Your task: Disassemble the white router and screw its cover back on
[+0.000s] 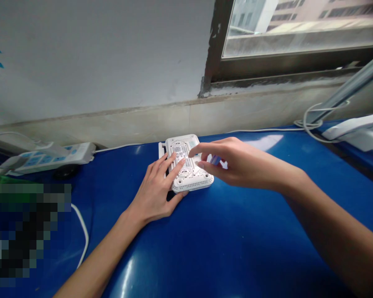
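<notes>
A white Wi-Fi router (196, 180) lies underside up on the blue table, showing vent holes, a printed label and round feet. A white bar, perhaps an antenna, runs along its left side. Spread across the label are the fingers of my left hand (153, 188), while its thumb presses the near edge, so the hand grips the router. Over the router's right half is my right hand (236, 163), its index finger and thumb bent toward each other near the surface. Something small, bluish-white, shows among its curled fingers; I cannot make out what.
A white power strip (54, 157) with plugs lies at the left, near a black round object (66, 170). White cable runs along the wall. At the right, a metal pole (345, 89) has cable looped round its base, beside a white object (360, 130). The blue table (205, 248) extends nearer me.
</notes>
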Available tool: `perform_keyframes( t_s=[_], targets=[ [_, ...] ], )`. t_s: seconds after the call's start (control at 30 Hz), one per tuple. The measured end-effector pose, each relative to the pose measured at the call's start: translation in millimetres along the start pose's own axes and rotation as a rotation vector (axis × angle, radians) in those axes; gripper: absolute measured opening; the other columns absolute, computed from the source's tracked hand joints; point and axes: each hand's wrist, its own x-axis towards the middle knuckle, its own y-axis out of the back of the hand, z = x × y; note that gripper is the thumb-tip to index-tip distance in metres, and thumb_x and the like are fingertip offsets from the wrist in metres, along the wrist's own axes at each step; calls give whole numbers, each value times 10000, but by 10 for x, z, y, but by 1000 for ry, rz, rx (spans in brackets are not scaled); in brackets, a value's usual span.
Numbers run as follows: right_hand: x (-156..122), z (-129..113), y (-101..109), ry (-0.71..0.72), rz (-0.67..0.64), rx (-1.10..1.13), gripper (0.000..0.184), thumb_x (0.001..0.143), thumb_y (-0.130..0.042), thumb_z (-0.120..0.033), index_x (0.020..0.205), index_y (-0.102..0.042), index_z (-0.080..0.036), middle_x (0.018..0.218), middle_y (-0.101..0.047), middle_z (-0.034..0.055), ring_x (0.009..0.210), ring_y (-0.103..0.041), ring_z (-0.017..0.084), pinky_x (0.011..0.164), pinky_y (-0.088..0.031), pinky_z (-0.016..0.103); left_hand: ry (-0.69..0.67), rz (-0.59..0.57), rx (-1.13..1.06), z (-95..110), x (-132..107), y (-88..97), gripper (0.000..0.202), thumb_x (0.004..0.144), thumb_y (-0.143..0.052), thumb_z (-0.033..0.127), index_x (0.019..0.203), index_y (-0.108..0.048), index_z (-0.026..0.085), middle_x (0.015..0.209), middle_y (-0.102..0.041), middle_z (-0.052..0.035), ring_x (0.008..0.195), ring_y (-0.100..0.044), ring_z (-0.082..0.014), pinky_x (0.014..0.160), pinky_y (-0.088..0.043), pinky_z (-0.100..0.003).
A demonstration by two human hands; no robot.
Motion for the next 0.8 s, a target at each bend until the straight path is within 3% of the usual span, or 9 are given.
perform_keyframes(
  t_s=[0.17,0.4,0.53,0.7,0.8],
  targets=[
    [12,4,-6,-33,15,38,257,1022,-562,-378,1210,-669,-237,857,-714,21,640,-577,116,600,-377,227,-11,-19,16,0,3,19,790,912,-621,466,1596,-306,227,1653,-258,-147,1529,-225,-364,1208,-302,-575],
    [27,22,-7,-28,19,36,264,1026,-559,-393,1189,-681,-224,841,-720,30,611,-567,116,580,-362,233,-3,-10,2,-12,-1,8,763,919,-618,461,1589,-321,248,1649,-278,-125,1523,-234,-361,1200,-312,-582],
    [21,48,-12,0,8,-5,282,1028,-532,-265,1287,-643,-243,835,-723,17,606,-561,115,575,-356,230,-1,-29,34,-1,-7,13,779,926,-616,462,1598,-304,220,1649,-279,-140,1525,-226,-357,1200,-313,-568],
    [17,34,-2,63,11,-6,646,900,-574,-85,1509,-458,-267,1218,-694,67,752,-610,124,680,-421,234,-9,-26,44,-1,-3,20,780,935,-603,476,1600,-299,205,1641,-290,-150,1519,-234,-364,1197,-312,-572],
    [29,18,9,58,-10,-1,562,898,-597,-119,1440,-541,-255,1131,-715,50,683,-587,112,681,-423,243,-25,-35,30,-27,1,40,794,926,-615,488,1603,-295,220,1637,-293,-148,1519,-236,-359,1200,-313,-573]
  ],
)
